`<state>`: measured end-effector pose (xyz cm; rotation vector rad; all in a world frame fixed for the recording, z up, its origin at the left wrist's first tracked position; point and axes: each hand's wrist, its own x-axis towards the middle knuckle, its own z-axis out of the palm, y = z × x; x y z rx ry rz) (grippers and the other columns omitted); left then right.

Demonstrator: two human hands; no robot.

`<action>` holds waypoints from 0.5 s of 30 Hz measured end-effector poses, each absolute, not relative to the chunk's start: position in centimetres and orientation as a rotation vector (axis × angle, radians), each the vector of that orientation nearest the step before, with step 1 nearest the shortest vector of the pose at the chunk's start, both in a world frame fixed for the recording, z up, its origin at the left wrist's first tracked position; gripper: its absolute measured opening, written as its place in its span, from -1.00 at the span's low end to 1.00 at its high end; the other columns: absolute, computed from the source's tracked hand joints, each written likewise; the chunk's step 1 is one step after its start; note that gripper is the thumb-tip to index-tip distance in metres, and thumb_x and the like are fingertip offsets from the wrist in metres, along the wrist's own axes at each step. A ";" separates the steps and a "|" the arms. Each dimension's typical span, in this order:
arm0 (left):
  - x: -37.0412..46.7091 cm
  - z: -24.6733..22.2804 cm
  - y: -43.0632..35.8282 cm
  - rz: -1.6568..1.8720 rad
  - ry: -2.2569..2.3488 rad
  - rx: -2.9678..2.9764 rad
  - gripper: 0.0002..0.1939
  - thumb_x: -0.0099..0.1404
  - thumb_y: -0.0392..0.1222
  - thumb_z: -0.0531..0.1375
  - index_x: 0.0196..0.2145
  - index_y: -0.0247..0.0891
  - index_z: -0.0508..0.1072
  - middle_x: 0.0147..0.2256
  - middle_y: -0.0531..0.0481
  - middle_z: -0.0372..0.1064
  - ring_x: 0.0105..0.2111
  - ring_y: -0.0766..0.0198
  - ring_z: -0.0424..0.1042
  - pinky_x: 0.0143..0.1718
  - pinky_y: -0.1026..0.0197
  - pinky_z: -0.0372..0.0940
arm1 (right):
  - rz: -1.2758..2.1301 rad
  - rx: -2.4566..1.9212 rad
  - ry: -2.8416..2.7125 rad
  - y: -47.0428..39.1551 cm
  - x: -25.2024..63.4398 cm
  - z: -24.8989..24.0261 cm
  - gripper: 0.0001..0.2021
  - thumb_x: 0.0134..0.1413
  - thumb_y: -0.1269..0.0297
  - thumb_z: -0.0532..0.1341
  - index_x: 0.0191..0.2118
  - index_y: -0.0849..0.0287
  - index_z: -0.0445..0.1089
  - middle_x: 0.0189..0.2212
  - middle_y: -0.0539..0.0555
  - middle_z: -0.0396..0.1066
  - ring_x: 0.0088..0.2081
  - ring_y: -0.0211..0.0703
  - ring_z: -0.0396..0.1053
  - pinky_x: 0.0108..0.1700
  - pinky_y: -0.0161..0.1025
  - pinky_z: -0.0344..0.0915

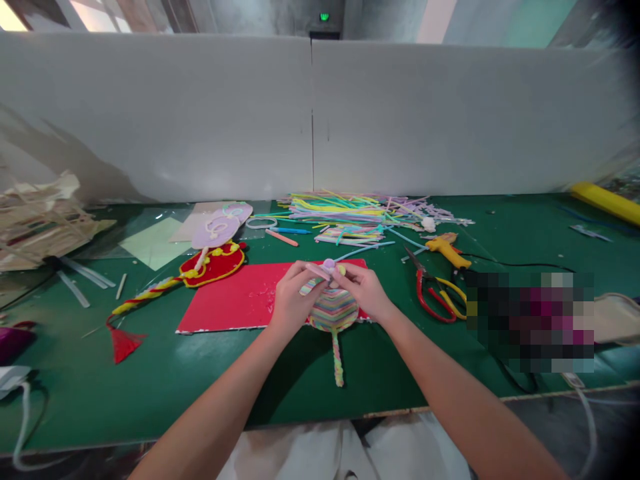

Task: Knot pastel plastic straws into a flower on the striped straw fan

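Observation:
Both hands meet over a round fan (334,313) striped in pastel pipe cleaners, whose twisted handle (338,363) points toward me. Between my fingertips sits a small lilac pipe-cleaner coil (329,264). My left hand (293,293) pinches it from the left, fingers closed. From the other side, my right hand (364,288) grips it with thumb and fingers, and a bit of yellow shows there. The fingers hide part of the coil and the fan's upper edge. Under the hands lies a red board (230,300).
Behind the board lie loose pipe cleaners (335,207). Red-and-yellow-handled pliers (435,293) and a yellow glue gun (447,251) are on the right. To the left are a red fan (215,263) with a tassel and lilac pieces (217,230). A white partition (200,120) stands behind.

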<state>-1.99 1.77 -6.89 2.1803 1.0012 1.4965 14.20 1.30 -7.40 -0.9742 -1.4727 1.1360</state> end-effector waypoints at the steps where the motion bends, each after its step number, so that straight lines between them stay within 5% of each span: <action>1: -2.0 -6.9 1.8 1.483 1.031 2.120 -0.94 0.13 -0.31 0.22 -0.38 -0.23 0.45 -0.35 -0.01 0.38 -0.30 0.28 0.39 -0.24 0.23 0.30 | 1.141 -0.977 -1.482 1.3 14.2 -7.4 -0.78 0.04 0.11 0.17 -0.40 0.16 0.40 -0.49 0.00 0.38 -0.37 -0.20 0.33 -0.25 -0.27 0.26; 15: -2.4 -7.1 2.9 1.232 0.948 1.350 -0.84 0.06 -0.16 0.25 -0.41 -0.26 0.37 -0.42 0.06 0.34 -0.36 0.32 0.35 -0.30 0.28 0.26 | 1.184 -0.955 -1.497 1.3 13.9 -7.6 -0.77 -0.01 0.10 0.21 -0.46 0.17 0.37 -0.39 0.03 0.39 -0.30 -0.17 0.35 -0.18 -0.22 0.30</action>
